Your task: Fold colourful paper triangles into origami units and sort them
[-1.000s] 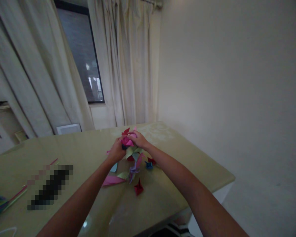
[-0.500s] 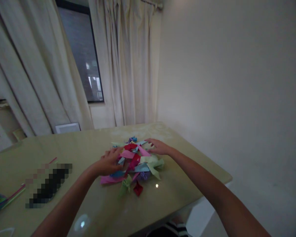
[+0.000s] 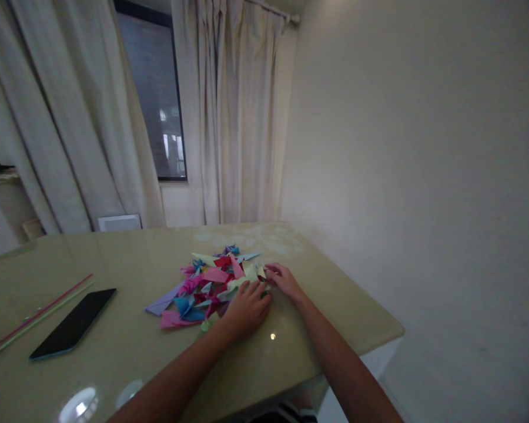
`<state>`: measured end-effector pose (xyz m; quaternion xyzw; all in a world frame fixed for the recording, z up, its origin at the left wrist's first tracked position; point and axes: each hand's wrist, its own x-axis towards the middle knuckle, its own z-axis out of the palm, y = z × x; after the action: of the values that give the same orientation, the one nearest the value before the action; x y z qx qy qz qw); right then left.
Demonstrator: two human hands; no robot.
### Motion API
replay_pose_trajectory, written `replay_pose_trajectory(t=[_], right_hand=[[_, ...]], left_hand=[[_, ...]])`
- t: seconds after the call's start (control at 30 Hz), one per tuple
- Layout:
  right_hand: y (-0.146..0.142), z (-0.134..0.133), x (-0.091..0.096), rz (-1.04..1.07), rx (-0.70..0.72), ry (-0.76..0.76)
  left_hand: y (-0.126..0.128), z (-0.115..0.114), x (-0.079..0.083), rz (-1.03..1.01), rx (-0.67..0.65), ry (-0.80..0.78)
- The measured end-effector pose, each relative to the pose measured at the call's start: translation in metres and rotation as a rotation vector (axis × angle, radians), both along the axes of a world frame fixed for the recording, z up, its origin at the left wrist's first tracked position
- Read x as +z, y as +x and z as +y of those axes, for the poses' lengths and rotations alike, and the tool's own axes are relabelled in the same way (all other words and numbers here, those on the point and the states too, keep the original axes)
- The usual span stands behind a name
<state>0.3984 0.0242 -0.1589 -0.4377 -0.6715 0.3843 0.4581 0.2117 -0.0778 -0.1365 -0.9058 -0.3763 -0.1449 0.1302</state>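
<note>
A heap of folded coloured paper pieces (image 3: 211,276) in pink, red, blue, purple and pale green lies on the table, in front of me. My left hand (image 3: 249,305) rests on the heap's near right part, fingers spread forward over pale green paper, holding nothing that I can see. Just to its right, my right hand (image 3: 284,279) is at the heap's right edge. Its fingers are slightly bent, apart, and touch or nearly touch a pale yellow piece. The paper under my left palm is hidden. A purple piece (image 3: 163,301) points out at the left of the heap.
The glossy table (image 3: 344,311) meets a wall (image 3: 401,147) on the right. To the left lie a dark flat tablet-like object (image 3: 73,325) and thin pink and green sticks (image 3: 48,308). Curtains (image 3: 247,117) hang behind.
My left hand has moved from the heap's left side to its near right side. My right hand has come slightly nearer. The left part of the heap is now uncovered and reaches further left.
</note>
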Motion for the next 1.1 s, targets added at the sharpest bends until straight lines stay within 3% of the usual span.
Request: replay_pose_trajectory(t=[0.2,0.27,0.33,0.4,0.5,0.6,0.7,0.83,1.0,1.1], right_hand=[[-0.045,-0.028,0.000,-0.125,0.227,0.146],[-0.056,-0.030,0.002,-0.215,0.189,0.216],[-0.061,-0.022,0.006,-0.341,0.057,0.266],[-0.060,-0.007,0.010,-0.450,-0.075,0.282],[-0.060,0.025,0.016,-0.536,-0.151,0.243],[-0.065,0.056,0.019,-0.617,-0.167,0.178],[-0.074,0.079,0.022,-0.681,-0.115,0.145],[-0.078,0.086,0.022,-0.719,0.075,0.229],[-0.077,0.073,0.011,-0.713,0.184,0.340],[-0.081,0.078,0.012,-0.606,0.128,0.393]], left_hand=[[-0.111,0.001,0.014,0.027,-0.027,-0.061],[-0.145,-0.004,0.021,0.034,0.024,-0.096],[-0.164,-0.011,0.026,0.011,0.115,-0.103],[-0.161,-0.017,0.029,-0.027,0.181,-0.098],[-0.122,-0.017,0.027,-0.061,0.162,-0.098],[-0.071,0.001,0.018,-0.067,0.085,-0.101],[-0.043,0.030,0.008,-0.085,0.111,-0.114],[-0.061,0.048,-0.006,-0.113,0.224,-0.094],[-0.110,0.020,-0.024,-0.113,0.348,0.021],[-0.115,0.009,-0.032,-0.130,0.390,0.072]])
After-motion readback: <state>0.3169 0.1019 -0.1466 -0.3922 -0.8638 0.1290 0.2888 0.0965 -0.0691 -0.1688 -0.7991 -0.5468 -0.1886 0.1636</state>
